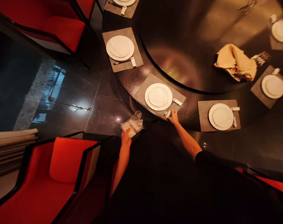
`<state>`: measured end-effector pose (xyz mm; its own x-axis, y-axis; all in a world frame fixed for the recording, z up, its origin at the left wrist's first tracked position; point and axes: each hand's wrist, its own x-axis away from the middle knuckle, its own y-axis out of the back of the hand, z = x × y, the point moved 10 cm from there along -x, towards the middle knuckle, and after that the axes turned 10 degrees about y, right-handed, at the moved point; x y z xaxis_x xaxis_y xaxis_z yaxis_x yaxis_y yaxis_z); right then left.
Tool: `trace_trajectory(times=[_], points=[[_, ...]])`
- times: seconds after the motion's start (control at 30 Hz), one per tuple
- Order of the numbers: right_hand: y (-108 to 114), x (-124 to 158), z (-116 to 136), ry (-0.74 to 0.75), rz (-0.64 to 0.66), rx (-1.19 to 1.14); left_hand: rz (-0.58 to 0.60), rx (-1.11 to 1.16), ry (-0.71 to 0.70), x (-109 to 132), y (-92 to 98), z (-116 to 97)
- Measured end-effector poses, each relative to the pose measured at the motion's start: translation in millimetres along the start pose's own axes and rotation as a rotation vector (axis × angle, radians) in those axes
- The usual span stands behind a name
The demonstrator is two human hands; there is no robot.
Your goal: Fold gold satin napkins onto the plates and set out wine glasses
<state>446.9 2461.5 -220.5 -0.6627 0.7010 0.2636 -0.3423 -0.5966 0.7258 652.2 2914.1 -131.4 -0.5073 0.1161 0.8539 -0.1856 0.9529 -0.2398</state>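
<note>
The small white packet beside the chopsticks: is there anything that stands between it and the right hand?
Nothing visible does: the right hand touches the small white packet. The chopsticks lie on its other side, toward the plate.

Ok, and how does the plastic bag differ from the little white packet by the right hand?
The plastic bag is crumpled and see-through; the white packet looks flat and opaque. The bag is clearly bigger than the packet. The bag is held off the table edge in the left hand, while the packet is on the placemat at the right hand's fingertips.
</note>
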Motion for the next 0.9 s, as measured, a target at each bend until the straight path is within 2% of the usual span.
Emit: trace_trajectory(times=[0.13, 0.2, 0.27, 0.33, 0.4, 0.5, 0.57, 0.63, 0.7, 0.77, 0.83, 0.9], points=[[5, 7, 19, -0.023, 0.025, 0.028, 0.044, -0.023, 0.007, -6, 6.9, -14], [14, 12, 32, -0.055, -0.024, 0.026, 0.094, -0.050, 0.000, -9, 3.9, -25], [27, 18, 55, -0.077, -0.144, 0.006, 0.143, -0.075, -0.023, -12, -1.5, -39], [30, 21, 95, -0.061, -0.218, -0.116, 0.181, -0.104, -0.039, -15, -8.9, -54], [8, 17, 156, 0.011, -0.117, -0.372, 0.225, -0.138, -0.049, -19, -20.6, -70], [-46, 7, 281, 0.178, 0.250, -0.684, 0.302, -0.192, -0.071, -26, -44.2, -98], [-78, -4, 357, 0.281, 0.444, -0.688, 0.349, -0.234, -0.099, -33, -60.9, -121], [-108, -21, 413, 0.339, 0.590, -0.637, 0.380, -0.289, -0.133, -44, -75.8, -148], [-134, -41, 453, 0.346, 0.705, -0.635, 0.369, -0.347, -0.167, -58, -85.9, -180], [-153, -67, 478, 0.298, 0.752, -0.703, 0.314, -0.363, -0.190, -74, -90.7, -217], [-162, -100, 495, 0.230, 0.707, -0.791, 0.228, -0.297, -0.194, -93, -90.3, -258], [-159, -140, 504, 0.164, 0.559, -0.866, 0.106, -0.168, -0.188, -113, -83.8, -300]])
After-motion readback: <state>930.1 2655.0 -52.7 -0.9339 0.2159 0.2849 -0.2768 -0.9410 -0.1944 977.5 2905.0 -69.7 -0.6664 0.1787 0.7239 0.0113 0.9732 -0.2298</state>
